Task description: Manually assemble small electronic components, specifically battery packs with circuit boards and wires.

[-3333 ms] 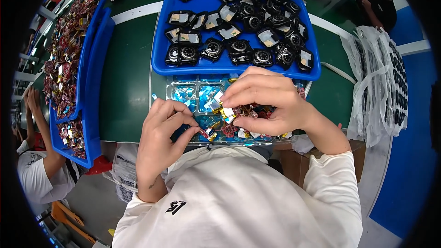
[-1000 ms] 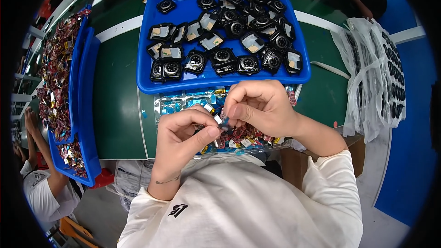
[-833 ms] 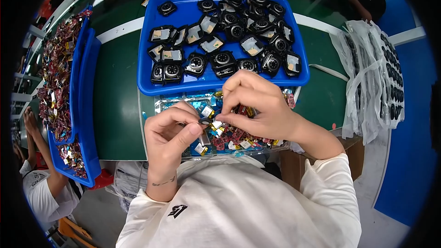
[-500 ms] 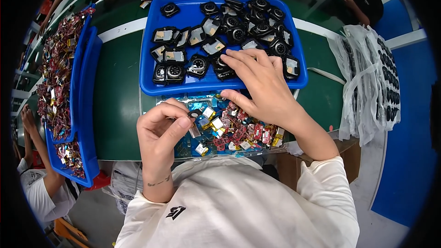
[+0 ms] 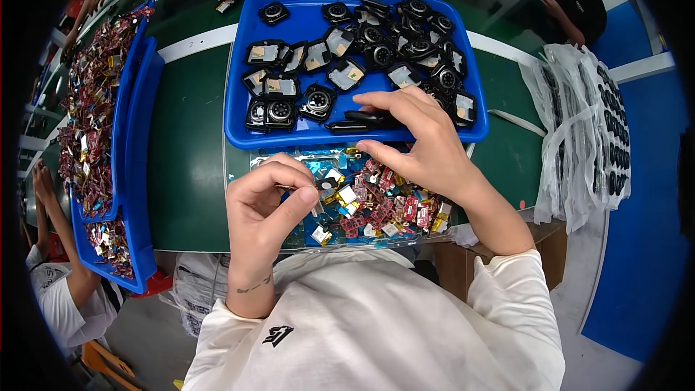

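My left hand (image 5: 268, 206) is closed in a pinch at the near left of the blue tray. A small dark part with a pale strip (image 5: 317, 208) shows at its fingertips; the fingers hide most of it. My right hand (image 5: 427, 145) reaches over the tray's near edge, thumb and fingers apart. Between them, dark watch cases (image 5: 365, 122) are seen edge-on, close under the fingertips; whether the fingers touch them I cannot tell. Many more black watch cases (image 5: 317, 103) lie in the blue tray (image 5: 304, 1), some with round backs up, others showing grey insides.
Below the hands, a clear plastic tray (image 5: 289, 235) holds red circuit boards (image 5: 410, 210) and small silvery batteries (image 5: 347, 194). Blue bins (image 5: 137, 137) of similar parts stand left. Plastic-wrapped stacks of black pieces (image 5: 572, 123) lie right. Other people are at work nearby.
My right fingers have drawn back from the watch case at the near edge, and the cases there now show edge-on. My left hand has shifted slightly right, still pinching.
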### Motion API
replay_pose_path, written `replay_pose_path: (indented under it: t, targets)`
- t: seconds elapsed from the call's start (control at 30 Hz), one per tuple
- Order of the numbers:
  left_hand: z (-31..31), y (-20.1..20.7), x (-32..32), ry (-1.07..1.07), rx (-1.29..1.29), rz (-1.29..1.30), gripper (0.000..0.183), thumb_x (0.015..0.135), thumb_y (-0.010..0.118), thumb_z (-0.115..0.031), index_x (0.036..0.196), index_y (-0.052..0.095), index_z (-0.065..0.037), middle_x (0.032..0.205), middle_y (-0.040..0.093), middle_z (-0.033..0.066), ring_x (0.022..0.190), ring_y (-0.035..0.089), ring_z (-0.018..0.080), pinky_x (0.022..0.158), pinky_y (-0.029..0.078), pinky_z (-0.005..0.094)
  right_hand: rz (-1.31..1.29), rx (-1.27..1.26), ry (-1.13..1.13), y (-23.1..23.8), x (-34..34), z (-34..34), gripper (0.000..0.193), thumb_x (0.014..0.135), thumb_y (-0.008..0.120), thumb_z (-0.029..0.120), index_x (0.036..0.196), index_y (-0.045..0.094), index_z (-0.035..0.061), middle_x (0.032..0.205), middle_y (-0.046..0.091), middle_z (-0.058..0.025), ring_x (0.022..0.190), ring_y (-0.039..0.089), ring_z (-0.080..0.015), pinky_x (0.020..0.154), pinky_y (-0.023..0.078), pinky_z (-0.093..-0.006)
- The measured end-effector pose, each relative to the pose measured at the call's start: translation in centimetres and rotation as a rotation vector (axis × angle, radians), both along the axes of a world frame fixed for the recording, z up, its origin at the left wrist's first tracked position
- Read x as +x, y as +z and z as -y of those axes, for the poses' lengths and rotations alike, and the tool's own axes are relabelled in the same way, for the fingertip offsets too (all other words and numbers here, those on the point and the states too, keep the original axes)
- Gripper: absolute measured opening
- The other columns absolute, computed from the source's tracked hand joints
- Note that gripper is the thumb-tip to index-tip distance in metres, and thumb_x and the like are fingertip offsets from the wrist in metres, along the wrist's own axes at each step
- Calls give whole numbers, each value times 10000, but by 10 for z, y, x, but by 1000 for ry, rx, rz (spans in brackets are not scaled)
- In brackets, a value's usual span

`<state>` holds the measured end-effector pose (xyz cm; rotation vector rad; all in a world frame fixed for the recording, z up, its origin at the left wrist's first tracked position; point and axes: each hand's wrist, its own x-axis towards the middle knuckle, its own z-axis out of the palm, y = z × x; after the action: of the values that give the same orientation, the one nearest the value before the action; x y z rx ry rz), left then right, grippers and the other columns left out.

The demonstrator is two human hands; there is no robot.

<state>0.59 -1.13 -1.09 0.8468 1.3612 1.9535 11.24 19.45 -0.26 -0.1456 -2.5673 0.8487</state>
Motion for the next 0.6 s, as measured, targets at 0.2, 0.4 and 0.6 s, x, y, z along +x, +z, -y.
replay_pose_path:
  t: [0.2, 0.4, 0.6]
  targets:
    - [-4, 3, 3, 83, -16, -67, 37, 772, 673, 41, 803, 653, 38, 880, 610, 116, 810, 561, 151, 732, 448, 255, -195, -264, -59, -2, 1, -2, 223, 799, 680, 46, 1021, 681, 25, 898, 690, -103, 769, 646, -168, 682, 506, -277]
    - [-18, 12, 4, 173, -121, -402, 64, 701, 739, -25, 748, 696, -23, 1057, 650, 119, 928, 543, 187, 814, 430, 300, 3, -898, 76, 7, 9, 14, 293, 843, 650, -2, 1133, 615, -33, 936, 637, -45, 754, 598, -46, 667, 508, -186]
    - [-25, 10, 8, 244, -189, -508, 60, 705, 731, -33, 757, 702, -37, 1057, 659, 109, 930, 550, 210, 830, 430, 315, 52, -922, 199, 8, 10, 18, 377, 810, 684, -24, 1179, 607, -17, 941, 586, -29, 804, 543, -43, 695, 509, -189]
